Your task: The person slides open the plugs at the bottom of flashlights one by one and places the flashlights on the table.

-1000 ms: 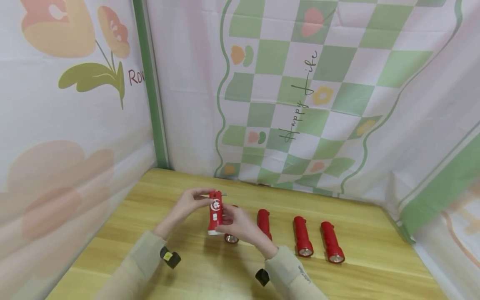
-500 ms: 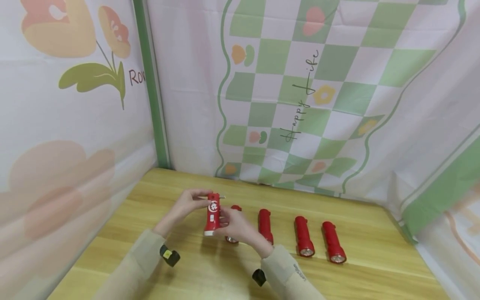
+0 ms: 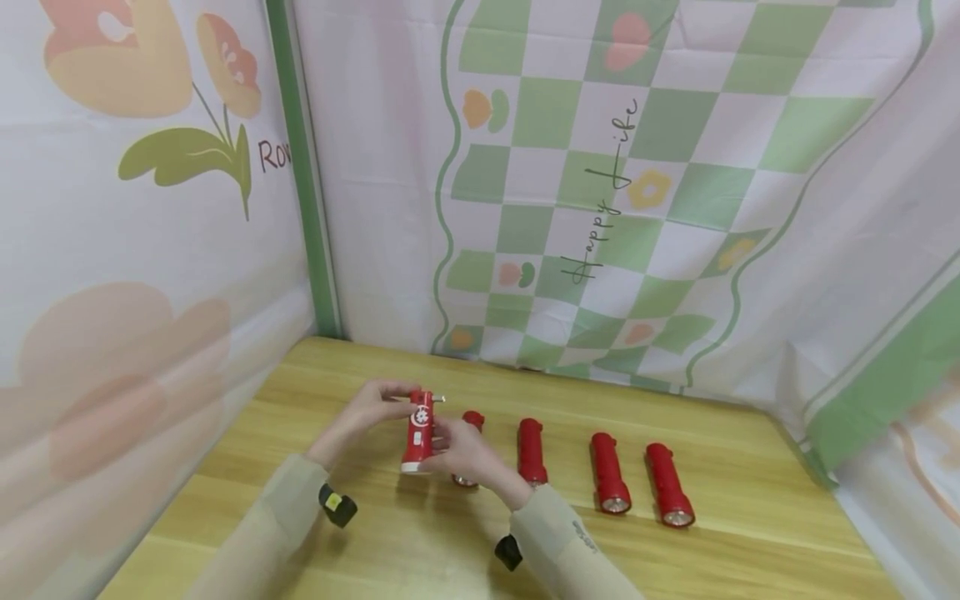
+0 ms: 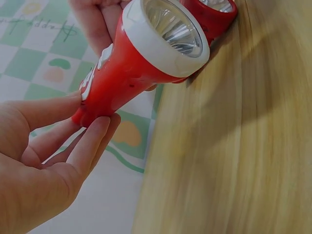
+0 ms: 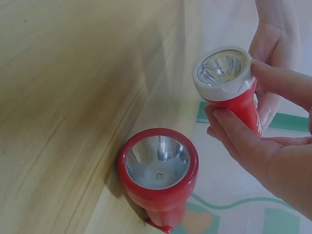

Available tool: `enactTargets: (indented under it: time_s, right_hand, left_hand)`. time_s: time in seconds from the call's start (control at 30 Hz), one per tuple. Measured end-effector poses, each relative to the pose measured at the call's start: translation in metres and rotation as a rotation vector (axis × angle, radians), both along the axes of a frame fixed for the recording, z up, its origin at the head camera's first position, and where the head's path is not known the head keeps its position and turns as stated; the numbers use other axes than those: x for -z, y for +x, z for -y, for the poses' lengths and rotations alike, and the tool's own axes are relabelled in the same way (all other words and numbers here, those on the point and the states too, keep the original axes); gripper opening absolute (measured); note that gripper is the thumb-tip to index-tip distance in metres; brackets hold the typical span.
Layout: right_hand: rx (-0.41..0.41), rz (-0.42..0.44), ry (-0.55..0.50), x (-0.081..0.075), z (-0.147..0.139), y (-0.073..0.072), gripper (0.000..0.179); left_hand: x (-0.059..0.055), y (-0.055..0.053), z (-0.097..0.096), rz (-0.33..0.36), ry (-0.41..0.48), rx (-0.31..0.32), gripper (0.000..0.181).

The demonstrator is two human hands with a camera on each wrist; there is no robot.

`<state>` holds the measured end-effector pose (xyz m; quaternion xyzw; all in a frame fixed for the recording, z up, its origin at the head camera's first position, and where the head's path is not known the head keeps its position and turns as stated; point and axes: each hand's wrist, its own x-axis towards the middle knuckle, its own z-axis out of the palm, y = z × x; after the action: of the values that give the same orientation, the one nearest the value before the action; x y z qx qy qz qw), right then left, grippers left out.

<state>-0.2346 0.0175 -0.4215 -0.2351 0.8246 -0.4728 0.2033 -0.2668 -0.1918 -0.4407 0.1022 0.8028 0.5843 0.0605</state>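
Observation:
A red flashlight (image 3: 417, 439) with a white head rim, a white switch and a white emblem is held above the table by both hands. My left hand (image 3: 367, 418) pinches its tail end between thumb and fingers. At the head end, my right hand (image 3: 474, 455) grips it, thumb and fingers at the white rim (image 5: 226, 91). A small metal pin (image 3: 439, 399) sticks out sideways near the tail. In the left wrist view the flashlight's lens (image 4: 174, 27) faces the camera. Behind my right hand lies another red flashlight (image 3: 472, 419), partly hidden.
More all-red flashlights lie in a row to the right: one (image 3: 530, 450) near the right hand, another (image 3: 609, 472), and one at the end (image 3: 667, 485). The wooden table (image 3: 420, 550) ends at a checkered curtain (image 3: 540, 225) behind and a flowered curtain (image 3: 150, 250) on the left.
Both hands have moved slightly left and down with the held flashlight, which tilts a little more. More of the flashlight behind the right hand now shows.

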Motion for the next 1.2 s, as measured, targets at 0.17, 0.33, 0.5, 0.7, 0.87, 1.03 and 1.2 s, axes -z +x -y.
enactTargets:
  time_s: [0.17, 0.33, 0.5, 0.7, 0.87, 1.03, 1.2]
  right_hand:
    - [0.007, -0.006, 0.016, 0.004, 0.003, 0.0, 0.065]
    - [0.021, -0.016, 0.019, 0.009, 0.008, 0.001, 0.062]
    - [0.025, -0.052, 0.02, 0.013, 0.015, 0.0, 0.055]
    - [0.045, -0.058, 0.052, 0.015, 0.019, -0.002, 0.05]
    - [0.062, -0.049, 0.09, 0.015, 0.02, -0.005, 0.053]
    - [0.076, -0.046, 0.1, 0.015, 0.021, -0.006, 0.055]
    - [0.065, -0.052, 0.061, 0.018, 0.023, -0.006, 0.055]
  left_hand:
    - [0.005, -0.004, 0.001, 0.004, -0.008, 0.012, 0.045]
    - [0.009, -0.006, 0.002, 0.003, -0.039, 0.011, 0.042]
    - [0.012, -0.005, 0.006, -0.031, -0.086, -0.004, 0.035]
    - [0.014, -0.007, 0.006, 0.032, -0.105, -0.039, 0.034]
    - [0.016, -0.009, 0.006, 0.039, -0.105, -0.038, 0.032]
    - [0.018, -0.012, 0.005, 0.072, -0.077, -0.041, 0.031]
    - [0.021, -0.014, 0.007, 0.082, -0.037, -0.02, 0.033]
